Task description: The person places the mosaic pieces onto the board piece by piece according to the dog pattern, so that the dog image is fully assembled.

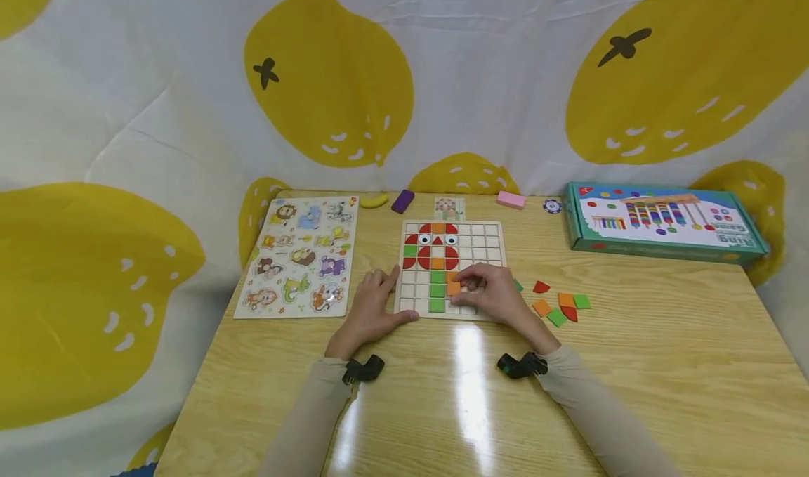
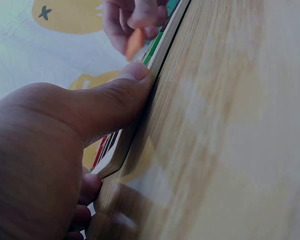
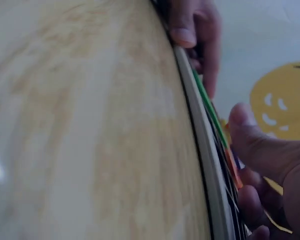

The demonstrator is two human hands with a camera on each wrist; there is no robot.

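Note:
A wooden grid board (image 1: pixel 407 307) lies on the table with red, green and orange tiles in its cells. Two round eye pieces sit among the red ones. My right hand (image 1: pixel 496 292) is over the board's front part and pinches an orange square tile (image 2: pixel 135 44) between thumb and fingers, beside the green column (image 1: pixel 437 291). In the left wrist view that tile is tilted and slightly blurred. At the board's front left corner, my left hand (image 1: pixel 369 305) rests with its thumb (image 2: pixel 112 100) straight along the front edge and a finger against the left edge.
Loose red, orange and green tiles (image 1: pixel 557 317) lie right of the board. An animal puzzle board (image 1: pixel 297 259) is at left. Behind stand a pattern card (image 1: pixel 449 208), a purple block (image 1: pixel 402 201), a pink block (image 1: pixel 510 199) and a yellow banana (image 1: pixel 374 201). A game box (image 1: pixel 663 220) lies far right.

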